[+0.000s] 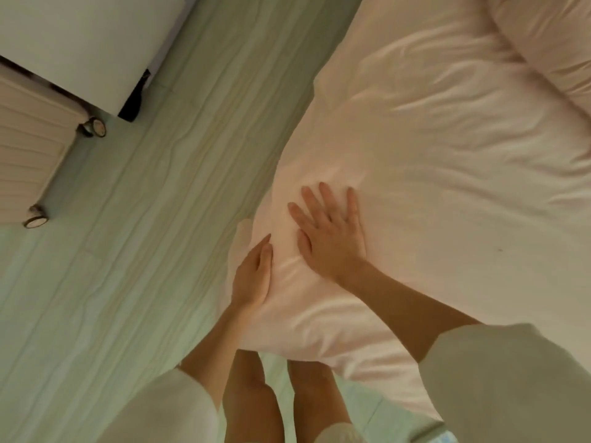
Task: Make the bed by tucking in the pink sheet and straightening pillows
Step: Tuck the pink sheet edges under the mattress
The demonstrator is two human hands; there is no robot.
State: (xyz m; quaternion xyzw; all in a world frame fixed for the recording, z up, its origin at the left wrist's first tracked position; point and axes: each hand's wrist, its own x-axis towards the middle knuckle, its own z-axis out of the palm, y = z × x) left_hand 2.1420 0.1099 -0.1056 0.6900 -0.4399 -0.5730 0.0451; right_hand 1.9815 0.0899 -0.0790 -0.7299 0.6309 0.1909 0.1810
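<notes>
Hands both on pink sheet [431, 161] at bed corner: right hand [329, 231] flat, fingers spread, pressing; left hand [252, 276] w/ straight fingers against corner's side. 1 sheet, 1 pillow [550, 43] far right.

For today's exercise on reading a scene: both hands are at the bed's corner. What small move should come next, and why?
Probably slide the right hand outward across the sheet, away from the corner. It lies flat with fingers spread, and creases still run across the cloth beyond it, while the left hand steadies the corner's edge. Smoothing first should leave less slack to tuck.
</notes>
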